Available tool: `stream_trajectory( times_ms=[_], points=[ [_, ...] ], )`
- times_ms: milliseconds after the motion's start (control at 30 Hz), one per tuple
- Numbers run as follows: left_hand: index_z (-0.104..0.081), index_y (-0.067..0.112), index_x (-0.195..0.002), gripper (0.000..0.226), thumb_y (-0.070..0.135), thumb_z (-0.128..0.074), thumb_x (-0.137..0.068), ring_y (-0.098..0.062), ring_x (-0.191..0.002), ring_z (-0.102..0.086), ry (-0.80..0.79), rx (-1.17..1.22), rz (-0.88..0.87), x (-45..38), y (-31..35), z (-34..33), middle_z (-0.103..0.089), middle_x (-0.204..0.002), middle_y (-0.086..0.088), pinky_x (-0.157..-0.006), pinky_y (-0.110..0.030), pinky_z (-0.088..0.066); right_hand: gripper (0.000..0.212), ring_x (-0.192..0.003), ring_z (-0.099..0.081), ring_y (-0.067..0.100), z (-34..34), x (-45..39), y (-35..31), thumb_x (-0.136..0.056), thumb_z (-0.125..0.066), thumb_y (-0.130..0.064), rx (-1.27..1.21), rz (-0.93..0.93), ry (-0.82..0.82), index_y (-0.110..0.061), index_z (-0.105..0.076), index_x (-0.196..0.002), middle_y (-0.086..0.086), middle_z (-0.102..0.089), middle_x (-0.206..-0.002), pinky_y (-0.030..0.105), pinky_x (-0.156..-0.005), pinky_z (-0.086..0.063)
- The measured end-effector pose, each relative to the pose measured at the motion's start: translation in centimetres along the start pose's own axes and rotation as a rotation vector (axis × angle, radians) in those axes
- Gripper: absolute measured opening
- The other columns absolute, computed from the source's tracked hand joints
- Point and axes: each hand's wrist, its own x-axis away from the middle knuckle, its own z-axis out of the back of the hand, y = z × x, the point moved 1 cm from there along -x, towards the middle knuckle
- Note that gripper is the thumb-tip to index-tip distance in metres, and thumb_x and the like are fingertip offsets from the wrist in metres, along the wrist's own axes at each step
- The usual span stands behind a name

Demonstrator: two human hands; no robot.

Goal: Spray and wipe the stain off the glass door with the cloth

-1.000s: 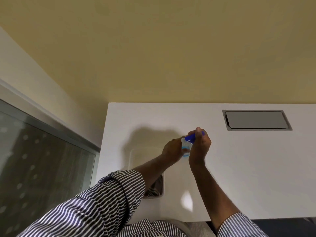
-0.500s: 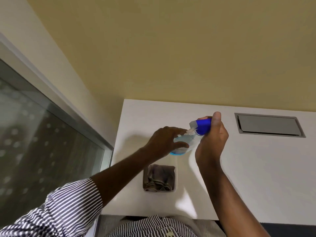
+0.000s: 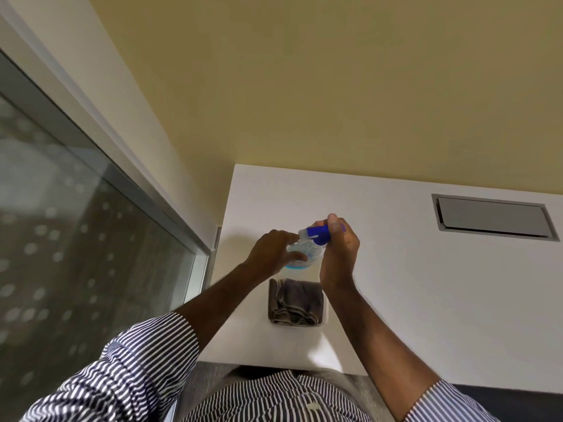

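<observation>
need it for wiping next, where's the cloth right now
In the head view, the folded grey-brown cloth lies in a shallow white tray on the white table, just below both hands and right of the glass door.

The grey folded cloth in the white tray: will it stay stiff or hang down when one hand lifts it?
The grey folded cloth would probably droop and unfold, since its soft layers sag in wrinkles. It looks light for its size. Lying loose in the shallow white tray, it should lift out without sliding or rolling.

Likely an office: a white tabletop (image 3: 426,284) with a flush grey cable hatch (image 3: 493,220) near its far right corner, beside a dotted glass door (image 3: 76,254).
</observation>
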Motion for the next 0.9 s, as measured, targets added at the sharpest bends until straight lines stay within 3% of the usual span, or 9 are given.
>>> stream_trajectory(
  times_ms=[100,267,433,567,667,800,900],
  points=[
    [-0.069,0.010,-0.124,0.052,0.042,-0.080,-0.083,-0.020,-0.097,-0.073,0.003,0.016,0.034,-0.4,-0.7,-0.7,-0.076,-0.121,-0.007,-0.090,-0.033,-0.057,0.042,-0.073,-0.072,0.013,-0.1,-0.1,0.9,-0.078,-0.058,-0.059,0.041,-0.014,-0.032,-0.018,-0.065,-0.083,-0.010,-0.074,-0.075,0.035,-0.080,-0.058],
    [-0.067,0.008,-0.125,0.052,0.040,-0.078,-0.086,-0.024,-0.098,-0.073,-0.002,0.044,0.073,-0.6,-1.3,-1.4,-0.075,-0.122,-0.010,-0.085,-0.027,-0.052,0.045,-0.079,-0.074,0.021,0.1,-0.3,1.8,-0.077,-0.059,-0.063,0.091,-0.070,-0.081,-0.019,-0.068,-0.085,-0.001,-0.077,-0.085,0.047,-0.088,-0.059],
    [-0.064,0.006,-0.128,0.053,0.038,-0.077,-0.088,-0.027,-0.102,-0.072,-0.005,0.068,0.100,-0.8,-1.9,-2.0,-0.073,-0.125,-0.012,-0.089,-0.030,-0.054,0.046,-0.080,-0.075,0.019,0.0,-0.4,2.1,-0.076,-0.059,-0.062,0.125,-0.084,-0.075,-0.018,-0.067,-0.089,-0.004,-0.077,-0.087,0.037,-0.081,-0.061],
    [-0.061,0.005,-0.130,0.053,0.034,-0.077,-0.089,-0.028,-0.106,-0.072,-0.006,0.075,0.085,-1.0,-1.7,-1.9,-0.071,-0.127,-0.013,-0.091,-0.030,-0.053,0.045,-0.083,-0.074,0.021,0.0,-1.0,2.2,-0.078,-0.058,-0.060,0.120,-0.048,-0.087,-0.019,-0.066,-0.094,-0.002,-0.076,-0.090,0.043,-0.085,-0.060],
    [-0.062,0.006,-0.129,0.052,0.032,-0.079,-0.087,-0.028,-0.107,-0.072,-0.013,0.048,0.059,-0.8,-1.3,-1.4,-0.072,-0.126,-0.012,-0.093,-0.033,-0.056,0.046,-0.083,-0.074,0.021,0.0,-1.2,2.2,-0.079,-0.059,-0.059,0.133,-0.041,-0.074,-0.017,-0.066,-0.097,-0.003,-0.075,-0.090,0.036,-0.081,-0.062],
    [-0.058,0.005,-0.132,0.055,0.026,-0.081,-0.086,-0.029,-0.112,-0.071,0.036,-0.018,0.025,-0.8,-2.8,-1.5,-0.070,-0.127,-0.012,-0.094,-0.033,-0.057,0.026,-0.085,-0.075,0.011,0.1,-1.3,2.0,-0.101,-0.055,-0.036,0.083,-0.024,-0.060,-0.012,-0.063,-0.107,-0.008,-0.074,-0.091,0.019,-0.071,-0.058],
    [-0.058,0.002,-0.131,0.049,0.019,-0.076,-0.089,-0.030,-0.112,-0.069,0.036,-0.001,-0.014,-0.8,-3.0,-0.9,-0.069,-0.124,-0.016,-0.090,-0.025,-0.050,0.023,-0.088,-0.075,0.010,0.2,-1.5,1.7,-0.110,-0.044,-0.022,0.008,-0.012,-0.045,-0.012,-0.065,-0.110,-0.002,-0.075,-0.095,0.020,-0.073,-0.059]
  ],
)
